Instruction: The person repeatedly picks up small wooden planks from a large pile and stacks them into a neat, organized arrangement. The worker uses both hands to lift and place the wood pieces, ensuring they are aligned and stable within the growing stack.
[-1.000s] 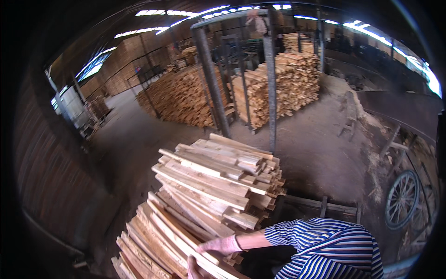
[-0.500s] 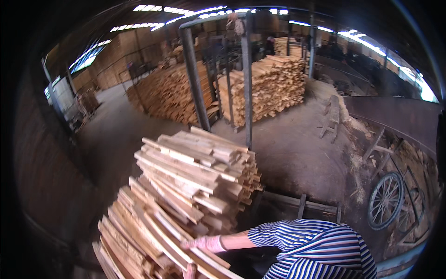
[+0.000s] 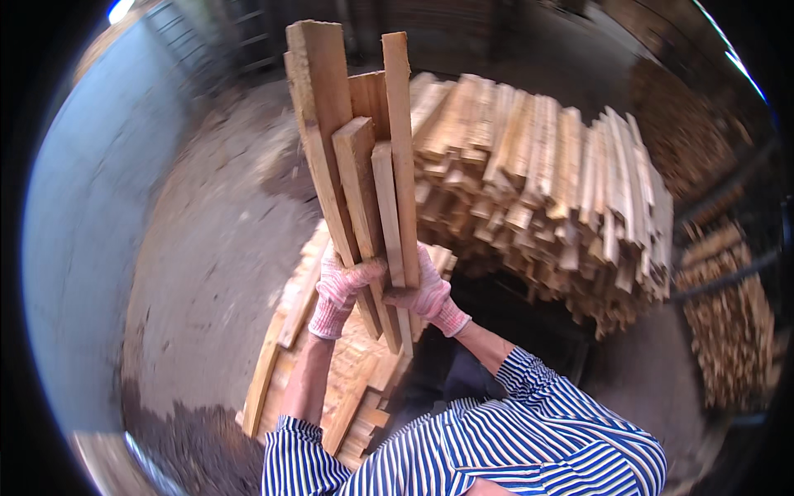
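Between my gloved hands stands an upright bundle of rough wooden boards (image 3: 358, 165), several pieces of uneven length. My left hand (image 3: 341, 285), in a pink and white knit glove, is closed round the bundle's left side. On the right side my right hand (image 3: 426, 291), gloved alike, grips the boards low down. The lower ends hang over a low stack of boards (image 3: 351, 376) laid flat in front of me. Whether those ends touch the stack I cannot tell.
A large pile of boards (image 3: 538, 157) lies to the right, its cut ends facing me. Another wood stack (image 3: 728, 331) stands at the far right. A pale blue wall (image 3: 99, 182) runs along the left, beside the dusty concrete floor (image 3: 194, 273).
My view has swung round from the large pile toward the low stack and the blue wall. Both hands now hold a bundle of boards upright; before, they were at boards on the pile.
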A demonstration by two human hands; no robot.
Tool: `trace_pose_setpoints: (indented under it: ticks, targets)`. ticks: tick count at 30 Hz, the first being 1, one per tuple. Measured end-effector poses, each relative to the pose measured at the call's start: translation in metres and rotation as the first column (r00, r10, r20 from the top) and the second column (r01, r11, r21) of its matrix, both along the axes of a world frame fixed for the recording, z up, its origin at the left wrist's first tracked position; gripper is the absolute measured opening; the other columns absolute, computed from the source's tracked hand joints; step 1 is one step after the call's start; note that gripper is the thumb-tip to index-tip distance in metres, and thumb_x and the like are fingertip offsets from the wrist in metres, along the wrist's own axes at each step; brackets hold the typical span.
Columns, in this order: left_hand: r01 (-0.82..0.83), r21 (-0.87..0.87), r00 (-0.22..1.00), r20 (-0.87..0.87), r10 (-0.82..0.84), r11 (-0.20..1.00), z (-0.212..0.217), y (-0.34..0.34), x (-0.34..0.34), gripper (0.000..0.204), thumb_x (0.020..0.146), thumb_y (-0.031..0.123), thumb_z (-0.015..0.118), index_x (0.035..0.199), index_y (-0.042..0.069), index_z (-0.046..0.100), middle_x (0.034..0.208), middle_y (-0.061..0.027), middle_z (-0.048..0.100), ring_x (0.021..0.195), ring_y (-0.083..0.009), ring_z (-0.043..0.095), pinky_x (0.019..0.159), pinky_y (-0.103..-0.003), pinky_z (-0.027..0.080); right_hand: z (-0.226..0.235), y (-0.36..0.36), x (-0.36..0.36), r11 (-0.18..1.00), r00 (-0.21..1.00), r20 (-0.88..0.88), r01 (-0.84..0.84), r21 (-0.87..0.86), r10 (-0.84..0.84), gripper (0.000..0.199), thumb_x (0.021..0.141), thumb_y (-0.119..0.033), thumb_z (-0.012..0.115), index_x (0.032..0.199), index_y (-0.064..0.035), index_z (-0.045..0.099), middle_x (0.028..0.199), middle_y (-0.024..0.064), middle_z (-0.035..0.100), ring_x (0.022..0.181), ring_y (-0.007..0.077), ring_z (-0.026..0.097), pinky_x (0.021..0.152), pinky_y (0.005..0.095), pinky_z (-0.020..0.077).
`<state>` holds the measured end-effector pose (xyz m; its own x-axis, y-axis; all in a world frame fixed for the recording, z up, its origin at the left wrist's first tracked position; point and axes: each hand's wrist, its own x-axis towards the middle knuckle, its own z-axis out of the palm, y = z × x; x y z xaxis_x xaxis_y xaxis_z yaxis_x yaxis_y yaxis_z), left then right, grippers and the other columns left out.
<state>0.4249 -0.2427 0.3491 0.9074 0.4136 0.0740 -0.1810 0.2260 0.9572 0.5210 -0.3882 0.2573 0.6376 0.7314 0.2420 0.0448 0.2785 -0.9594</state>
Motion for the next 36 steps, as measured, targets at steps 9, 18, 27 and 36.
trace_pose_setpoints:
  ticks: [9, 18, 27, 36]
  targets:
    - [-0.281, 0.354, 0.919, -0.169, 0.357, 0.892, -0.088, 0.061, -0.163, 0.057, 0.079, 0.023, 0.083, 0.127, 0.004, 0.058, 0.114, -0.0085, 0.067, 0.096, -0.0172, 0.066, 0.074, -0.027, 0.059, -0.017, 0.13, -0.05, 0.782, 0.738, 0.266, -0.604, -0.15, 0.621, 0.125, 0.053, -0.022, 0.1, 0.152, -0.0109, 0.024, 0.142, 0.0065, 0.043, 0.131, 0.0222, 0.043, 0.114, 0.0376, 0.038]
    - [0.044, 0.353, 0.782, -0.594, 0.187, 0.935, -0.211, 0.091, -0.162, 0.068, 0.092, 0.033, 0.066, 0.148, 0.004, 0.038, 0.145, -0.0177, 0.045, 0.121, -0.0269, 0.055, 0.093, -0.036, 0.056, -0.136, 0.17, -0.043, 0.428, 0.574, -0.055, -0.667, -0.61, 0.817, 0.12, 0.057, -0.03, 0.097, 0.151, -0.0098, 0.026, 0.137, 0.0106, 0.051, 0.127, 0.0225, 0.049, 0.11, 0.0371, 0.0426]
    - [-0.776, 0.065, 0.607, -0.193, 0.771, 0.628, -0.208, 0.036, -0.239, 0.067, 0.083, 0.022, 0.075, 0.14, 0.003, 0.045, 0.124, -0.0146, 0.065, 0.109, -0.0253, 0.066, 0.089, -0.038, 0.058, -0.065, 0.179, -0.137, 0.475, 0.536, -0.368, -0.844, -0.249, 0.76, 0.13, 0.06, -0.027, 0.099, 0.157, -0.0063, 0.015, 0.139, 0.0148, 0.054, 0.125, 0.0215, 0.054, 0.104, 0.0366, 0.0496]
    - [-0.932, -0.101, 0.348, -0.525, 0.777, 0.349, -0.388, -0.079, -0.546, 0.053, 0.098, 0.015, 0.047, 0.148, -0.001, 0.041, 0.141, -0.0117, 0.054, 0.115, -0.0171, 0.06, 0.082, -0.028, 0.054, -0.091, 0.145, -0.362, 0.234, 0.322, -0.69, -0.947, -0.223, 0.649, 0.105, 0.066, -0.052, 0.091, 0.141, 0.0038, 0.044, 0.116, 0.0159, 0.065, 0.102, 0.0214, 0.064, 0.088, 0.0356, 0.056]
